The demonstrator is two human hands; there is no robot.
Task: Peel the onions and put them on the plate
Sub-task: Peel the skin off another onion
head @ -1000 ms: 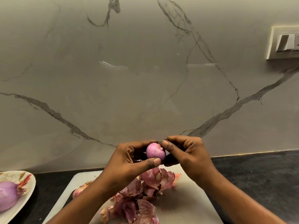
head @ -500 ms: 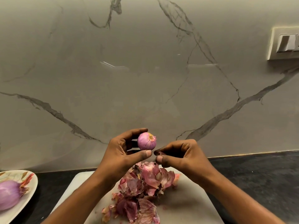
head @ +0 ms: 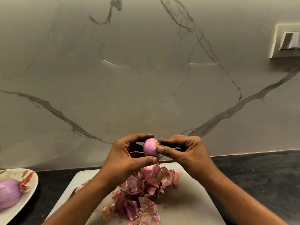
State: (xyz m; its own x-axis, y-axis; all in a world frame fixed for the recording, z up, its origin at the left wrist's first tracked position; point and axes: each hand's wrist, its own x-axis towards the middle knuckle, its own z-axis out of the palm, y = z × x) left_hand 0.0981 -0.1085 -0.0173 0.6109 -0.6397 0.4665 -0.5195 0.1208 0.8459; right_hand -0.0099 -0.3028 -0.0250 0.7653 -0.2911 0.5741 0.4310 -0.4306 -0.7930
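both hands [head: 162,153] pinch a small onion [head: 150,147] above the peels [head: 142,192].

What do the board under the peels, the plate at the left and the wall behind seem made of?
Board: probably plastic; pale, matte, rounded corners, no wood grain. Plate: ceramic or melamine, cannot tell which; glossy white with a printed leaf pattern. Wall: polished marble or marble-look tile; grey veins and sharp light reflections.

We count two hands, left hand [head: 125,156] and right hand [head: 185,153]; two peeled onions, small onion [head: 150,147] and large onion [head: 9,193]; one plate [head: 30,189]; one cutting board [head: 186,205]; one heap of onion skins [head: 142,192]; one switch plate [head: 285,40].
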